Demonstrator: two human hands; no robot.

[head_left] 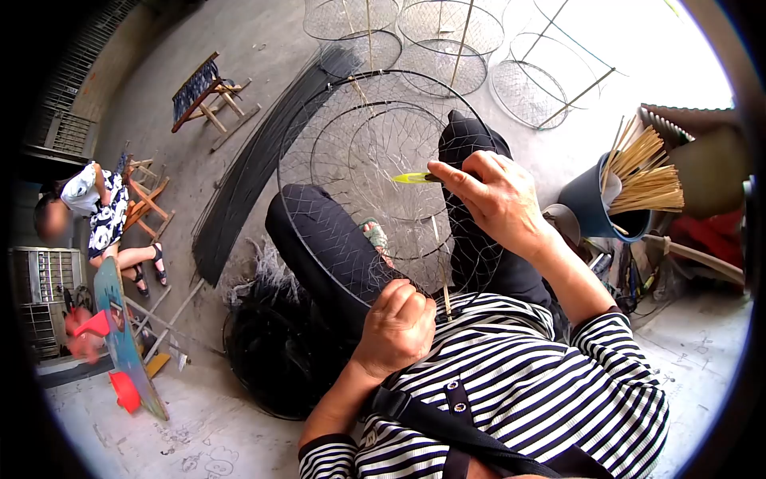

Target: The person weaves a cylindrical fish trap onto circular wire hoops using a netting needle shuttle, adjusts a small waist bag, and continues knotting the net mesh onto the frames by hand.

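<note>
A round cage of fine netting on black hoops [280, 152] rests over my lap, between my knees. My left hand [396, 329] is closed in a fist on the near rim of the hoop and its mesh. Above the netting, to the right, my right hand [499, 199] pinches a yellow-green netting needle [411, 178], its tip pointing left. Thin light sticks [447, 303] stand along the cage's side. What exactly the left fingers grip is partly hidden by the fist.
A bundle of long black rods [239, 180] lies on the floor at left. More net cages [528, 94] stand ahead. At right is a blue bucket [586, 195] of sticks. A seated person [108, 207], folding stools [211, 96] and a tilted board [120, 327] are left.
</note>
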